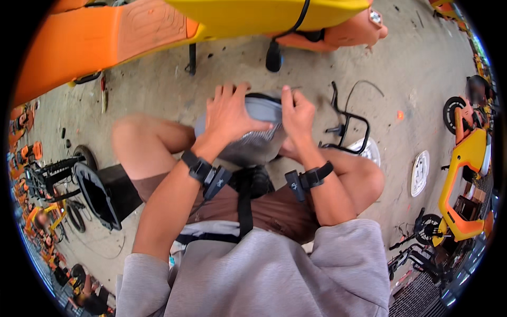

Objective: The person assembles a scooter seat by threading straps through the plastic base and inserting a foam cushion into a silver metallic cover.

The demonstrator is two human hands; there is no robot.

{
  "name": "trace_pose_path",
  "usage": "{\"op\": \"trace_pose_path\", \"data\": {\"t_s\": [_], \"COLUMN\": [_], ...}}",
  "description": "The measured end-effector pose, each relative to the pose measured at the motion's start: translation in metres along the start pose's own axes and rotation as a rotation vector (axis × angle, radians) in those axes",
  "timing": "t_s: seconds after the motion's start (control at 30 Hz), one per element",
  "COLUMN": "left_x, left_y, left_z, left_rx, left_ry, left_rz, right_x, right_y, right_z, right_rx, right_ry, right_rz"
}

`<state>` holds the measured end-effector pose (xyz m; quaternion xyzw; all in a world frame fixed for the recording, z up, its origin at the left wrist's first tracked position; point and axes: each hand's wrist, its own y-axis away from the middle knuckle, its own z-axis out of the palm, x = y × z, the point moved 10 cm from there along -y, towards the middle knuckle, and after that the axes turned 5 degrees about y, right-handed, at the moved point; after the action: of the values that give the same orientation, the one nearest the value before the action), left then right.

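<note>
The background is a bare concrete floor, dusty and scattered with dark specks, with more orange and yellow vehicle parts crowded toward the curved rim of the view. At far left, a black open container with a smooth, long oval mouth sits beside the person's bent knee. Farther off from the person, across the top, stretches a glossy orange and yellow body, its orange part carrying a ribbed, rounded-corner panel.

The left hand grasps the grey piece from its left side, fingers spread over the top and thumb lying across the near face toward the right. The piece is between the knees, directly between both hands, so neither hand is nearer; its wider axis seems to run from one to the other. It is a rounded shell with a smooth pale band, a dark upper edge and a shinier, finely patterned patch below. The right hand grips its right edge, fingers curled.

Further right, a bent black tube frame lies on the concrete, then a white perforated oval plate, and a yellow looped frame beyond.
</note>
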<state>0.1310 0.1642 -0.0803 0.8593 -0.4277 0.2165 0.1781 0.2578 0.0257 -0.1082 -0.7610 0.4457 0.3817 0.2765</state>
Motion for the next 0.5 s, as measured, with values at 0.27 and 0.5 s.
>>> {"op": "trace_pose_path", "data": {"t_s": [0.27, 0.5], "left_x": [0.01, 0.02], "left_y": [0.007, 0.032], "left_z": [0.004, -0.007], "left_rx": [-0.04, 0.022], "left_ry": [-0.018, 0.063], "left_rz": [0.093, 0.267], "right_x": [0.005, -0.013], "right_y": [0.031, 0.035], "right_z": [-0.015, -0.023], "right_rx": [0.104, 0.099], "right_ry": [-0.013, 0.038], "right_rz": [-0.034, -0.103]}}
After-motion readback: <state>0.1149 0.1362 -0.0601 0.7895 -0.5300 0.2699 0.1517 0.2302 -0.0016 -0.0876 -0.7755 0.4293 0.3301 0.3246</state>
